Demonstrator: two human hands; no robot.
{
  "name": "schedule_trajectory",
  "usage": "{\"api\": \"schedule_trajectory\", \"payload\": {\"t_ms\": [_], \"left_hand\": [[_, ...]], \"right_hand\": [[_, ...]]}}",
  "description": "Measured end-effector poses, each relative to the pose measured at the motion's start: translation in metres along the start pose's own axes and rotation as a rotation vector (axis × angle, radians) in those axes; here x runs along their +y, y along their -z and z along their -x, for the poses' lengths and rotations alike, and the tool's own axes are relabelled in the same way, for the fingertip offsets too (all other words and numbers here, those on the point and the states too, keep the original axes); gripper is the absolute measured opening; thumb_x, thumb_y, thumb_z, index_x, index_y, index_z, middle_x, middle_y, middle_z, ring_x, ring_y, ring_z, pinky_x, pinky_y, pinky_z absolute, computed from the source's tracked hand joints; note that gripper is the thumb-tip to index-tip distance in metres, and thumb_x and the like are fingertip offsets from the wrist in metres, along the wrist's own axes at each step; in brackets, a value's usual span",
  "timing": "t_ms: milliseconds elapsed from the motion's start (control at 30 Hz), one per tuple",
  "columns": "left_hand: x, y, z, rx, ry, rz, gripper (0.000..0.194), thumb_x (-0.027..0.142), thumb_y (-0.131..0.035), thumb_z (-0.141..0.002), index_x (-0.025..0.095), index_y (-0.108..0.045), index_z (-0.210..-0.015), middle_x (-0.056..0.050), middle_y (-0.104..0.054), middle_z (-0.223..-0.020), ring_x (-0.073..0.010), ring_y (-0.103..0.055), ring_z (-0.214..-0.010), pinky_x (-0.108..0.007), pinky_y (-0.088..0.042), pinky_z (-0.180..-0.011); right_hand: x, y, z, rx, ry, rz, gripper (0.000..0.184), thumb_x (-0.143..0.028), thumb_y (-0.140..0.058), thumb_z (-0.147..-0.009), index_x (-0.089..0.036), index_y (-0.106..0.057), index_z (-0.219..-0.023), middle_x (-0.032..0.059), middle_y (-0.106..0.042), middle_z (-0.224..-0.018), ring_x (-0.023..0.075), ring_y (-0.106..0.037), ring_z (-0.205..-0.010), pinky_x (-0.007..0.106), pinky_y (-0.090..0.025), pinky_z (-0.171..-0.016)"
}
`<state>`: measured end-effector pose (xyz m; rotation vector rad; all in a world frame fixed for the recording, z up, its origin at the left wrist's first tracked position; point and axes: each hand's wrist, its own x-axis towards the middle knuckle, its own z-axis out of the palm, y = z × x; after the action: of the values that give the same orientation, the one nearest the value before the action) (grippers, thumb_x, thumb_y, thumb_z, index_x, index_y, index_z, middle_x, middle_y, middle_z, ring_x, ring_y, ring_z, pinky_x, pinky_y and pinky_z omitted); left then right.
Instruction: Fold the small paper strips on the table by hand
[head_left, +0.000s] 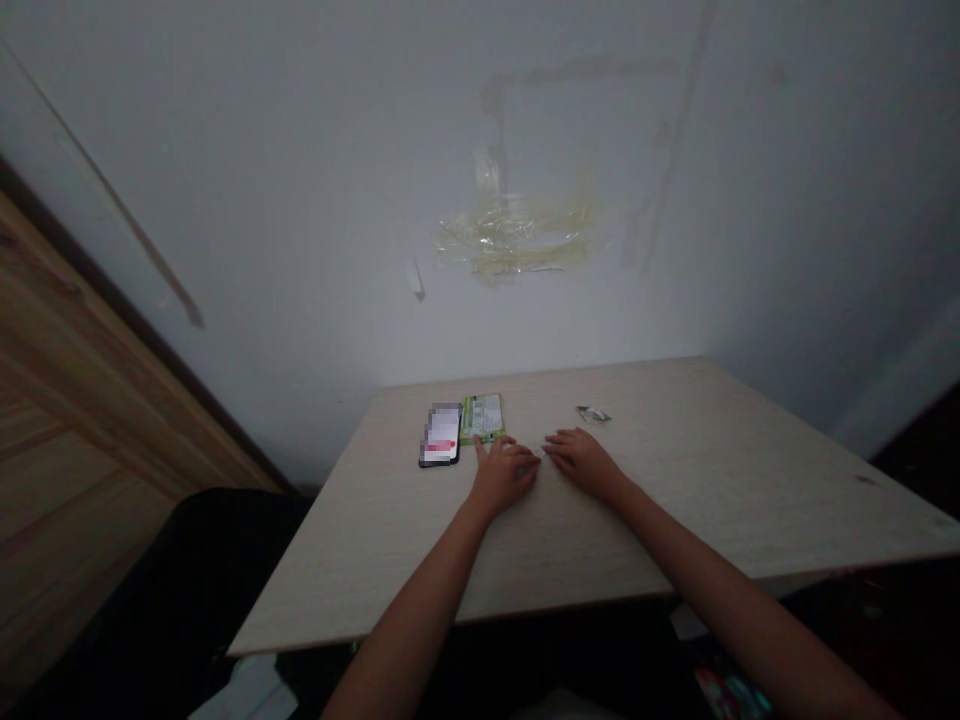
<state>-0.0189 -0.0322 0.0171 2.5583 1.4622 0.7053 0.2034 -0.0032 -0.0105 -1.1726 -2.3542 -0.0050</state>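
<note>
My left hand (504, 472) rests low over the table, with its fingers bent and one finger reaching to the lower edge of a green and white packet (486, 412). Close by on the right, my right hand (589, 463) lies with its fingers together, tips pointing left. A small whitish piece (540, 453) shows between the fingertips of both hands, which appear to pinch it from either side. It is too small to name. Left of the packet lies a phone (442, 435) with a lit, partly blurred screen.
Beyond my right hand lies a small crumpled green and white wrapper (594, 414). The pale wooden table (390, 540) meets a grey wall (300, 200) that carries strips of clear tape (517, 240). A wooden panel (67, 400) stands at the left.
</note>
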Motion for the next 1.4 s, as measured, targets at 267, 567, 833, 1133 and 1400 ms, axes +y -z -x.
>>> {"api": "schedule_trajectory", "payload": {"t_ms": [267, 567, 833, 1133, 1400], "left_hand": [[-0.003, 0.005, -0.001, -0.002, -0.076, -0.058, 0.023, 0.036, -0.058, -0.092, 0.042, -0.073, -0.108, 0.003, -0.073, -0.117, -0.0288, -0.046, -0.13, -0.075, 0.008, -0.111], [-0.004, 0.008, 0.001, -0.044, 0.108, -0.108, 0.02, 0.053, -0.055, -0.091, 0.051, -0.074, -0.1, 0.009, -0.063, -0.134, -0.0353, -0.033, -0.141, -0.082, 0.006, -0.105], [-0.006, 0.009, 0.0, -0.065, 0.15, -0.089, 0.022, 0.054, -0.055, -0.09, 0.049, -0.076, -0.096, 0.007, -0.063, -0.136, -0.0374, -0.03, -0.143, -0.081, 0.004, -0.106], [-0.01, 0.009, 0.001, -0.076, 0.183, -0.079, 0.021, 0.053, -0.058, -0.089, 0.045, -0.077, -0.096, 0.005, -0.062, -0.137, -0.0358, -0.028, -0.143, -0.08, 0.005, -0.106], [-0.009, 0.014, 0.001, -0.069, 0.214, -0.06, 0.019, 0.052, -0.061, -0.087, 0.043, -0.078, -0.086, 0.007, -0.063, -0.135, -0.0363, -0.029, -0.143, -0.082, 0.006, -0.104]], "right_hand": [[0.004, 0.0, -0.002, -0.042, -0.017, 0.04, 0.031, -0.027, -0.051, -0.096, -0.029, -0.069, -0.121, 0.0028, -0.067, -0.129, 0.0264, -0.055, -0.125, 0.049, -0.04, -0.108], [0.007, -0.001, -0.001, -0.056, -0.037, 0.022, 0.033, -0.025, -0.052, -0.095, -0.031, -0.067, -0.124, 0.0011, -0.065, -0.132, 0.0238, -0.054, -0.126, 0.045, -0.041, -0.109], [0.005, 0.001, 0.0, -0.046, -0.034, 0.029, 0.032, -0.025, -0.054, -0.095, -0.031, -0.068, -0.123, 0.0007, -0.066, -0.131, 0.0252, -0.054, -0.126, 0.047, -0.043, -0.107], [0.007, 0.001, 0.0, -0.042, -0.025, 0.02, 0.033, -0.025, -0.053, -0.095, -0.032, -0.067, -0.124, -0.0001, -0.065, -0.132, 0.0243, -0.055, -0.125, 0.046, -0.043, -0.106], [0.007, 0.001, 0.0, -0.05, -0.043, 0.015, 0.032, -0.028, -0.052, -0.096, -0.033, -0.068, -0.123, -0.0002, -0.065, -0.131, 0.0249, -0.055, -0.125, 0.046, -0.044, -0.105]]}}
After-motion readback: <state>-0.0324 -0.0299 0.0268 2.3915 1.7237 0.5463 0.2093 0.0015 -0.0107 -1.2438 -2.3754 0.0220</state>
